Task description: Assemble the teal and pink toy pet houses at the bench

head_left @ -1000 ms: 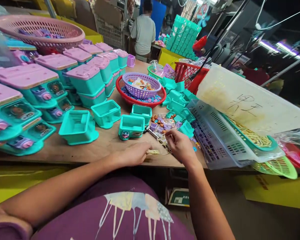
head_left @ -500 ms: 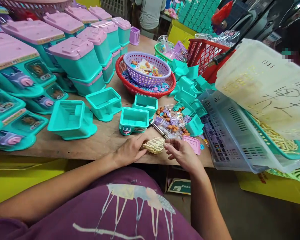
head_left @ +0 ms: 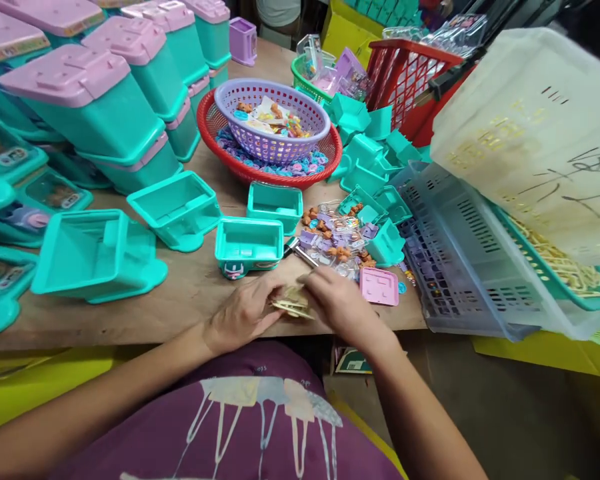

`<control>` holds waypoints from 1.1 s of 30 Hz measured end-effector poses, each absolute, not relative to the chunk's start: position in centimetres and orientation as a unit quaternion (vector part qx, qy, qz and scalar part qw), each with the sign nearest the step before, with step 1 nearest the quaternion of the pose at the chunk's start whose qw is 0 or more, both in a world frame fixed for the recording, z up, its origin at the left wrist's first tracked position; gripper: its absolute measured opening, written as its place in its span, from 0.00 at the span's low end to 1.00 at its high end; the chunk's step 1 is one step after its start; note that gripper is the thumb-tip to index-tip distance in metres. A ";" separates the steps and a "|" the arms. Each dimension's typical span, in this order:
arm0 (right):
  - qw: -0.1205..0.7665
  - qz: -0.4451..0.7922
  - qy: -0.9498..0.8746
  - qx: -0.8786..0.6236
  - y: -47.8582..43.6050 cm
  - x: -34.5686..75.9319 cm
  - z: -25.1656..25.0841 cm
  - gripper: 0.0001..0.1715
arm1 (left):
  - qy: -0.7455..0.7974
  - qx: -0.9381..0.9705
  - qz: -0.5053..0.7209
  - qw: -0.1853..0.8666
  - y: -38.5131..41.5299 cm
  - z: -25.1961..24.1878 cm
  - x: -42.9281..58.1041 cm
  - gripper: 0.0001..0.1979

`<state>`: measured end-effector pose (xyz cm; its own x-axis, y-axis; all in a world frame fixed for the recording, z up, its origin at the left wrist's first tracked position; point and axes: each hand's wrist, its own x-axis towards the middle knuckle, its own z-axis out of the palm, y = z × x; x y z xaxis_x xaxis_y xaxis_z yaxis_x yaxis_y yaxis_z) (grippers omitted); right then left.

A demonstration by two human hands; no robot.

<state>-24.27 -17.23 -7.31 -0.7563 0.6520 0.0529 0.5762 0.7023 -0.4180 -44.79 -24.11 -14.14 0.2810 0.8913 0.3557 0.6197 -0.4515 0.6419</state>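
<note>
My left hand (head_left: 243, 312) and my right hand (head_left: 336, 301) meet at the near table edge, both closed on a cream plastic parts frame (head_left: 291, 303) held between them. Just beyond lies an open teal toy base (head_left: 249, 245) with a small metal tool (head_left: 300, 252) beside it. A heap of tiny bagged figures and purple bits (head_left: 336, 235) lies behind my right hand. A pink square lid (head_left: 379, 286) rests on the table to the right of that hand.
Stacked teal boxes with pink lids (head_left: 87, 100) fill the left. A purple basket (head_left: 273, 127) sits in a red one (head_left: 215, 143). Grey crates (head_left: 460, 267) and a tilted translucent bin (head_left: 525, 127) overhang the right edge. A red basket (head_left: 405, 73) stands behind.
The view dropped and shifted toward the table. My left hand lifted the cream frame off the table, and my right hand came over and closed on it too.
</note>
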 end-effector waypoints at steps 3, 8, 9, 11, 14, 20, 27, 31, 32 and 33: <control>0.108 0.235 -0.921 -0.291 -18.7 -25.7 -8.2 0.16 | 0.504 0.759 0.363 0.193 -24.1 -14.4 -44.6 0.24; 0.145 0.142 -0.933 -0.297 -19.6 -26.0 -9.7 0.21 | 0.456 0.776 0.375 0.220 -23.2 -14.9 -44.7 0.10; 0.166 0.133 -0.931 -0.297 -19.6 -25.8 -9.9 0.20 | 0.453 0.778 0.379 0.217 -23.0 -15.0 -44.7 0.09; 0.227 0.141 -0.916 -0.300 -19.4 -25.3 -10.5 0.23 | 0.457 0.783 0.369 0.205 -22.8 -15.4 -44.6 0.09; 0.304 0.198 -0.879 -0.310 -19.4 -24.8 -12.2 0.26 | 0.492 0.784 0.331 0.182 -23.0 -15.8 -44.1 0.18; 0.395 0.289 -0.832 -0.261 -19.9 -25.9 -14.8 0.24 | 0.487 0.783 0.344 0.177 -24.2 -16.1 -43.1 0.34; 0.364 0.325 -0.825 -0.285 -19.9 -26.6 -13.8 0.12 | 0.527 0.752 0.362 0.161 -24.7 -15.8 -43.5 0.28; 0.361 0.293 -0.835 -0.294 -19.8 -27.0 -13.9 0.10 | 0.526 0.755 0.372 0.122 -24.4 -16.4 -43.5 0.27; 0.352 0.292 -0.839 -0.294 -19.6 -27.0 -13.8 0.10 | 0.528 0.755 0.372 0.113 -24.3 -16.5 -43.5 0.27; 0.338 0.293 -0.846 -0.291 -19.4 -26.9 -13.5 0.11 | 0.529 0.756 0.373 0.101 -24.2 -16.5 -43.5 0.26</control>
<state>-26.91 -19.39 -13.52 -0.6024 0.6898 0.4016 0.2939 0.6595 -0.6919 -43.48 -24.24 -16.51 0.1624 0.8748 0.4565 0.7239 -0.4200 0.5473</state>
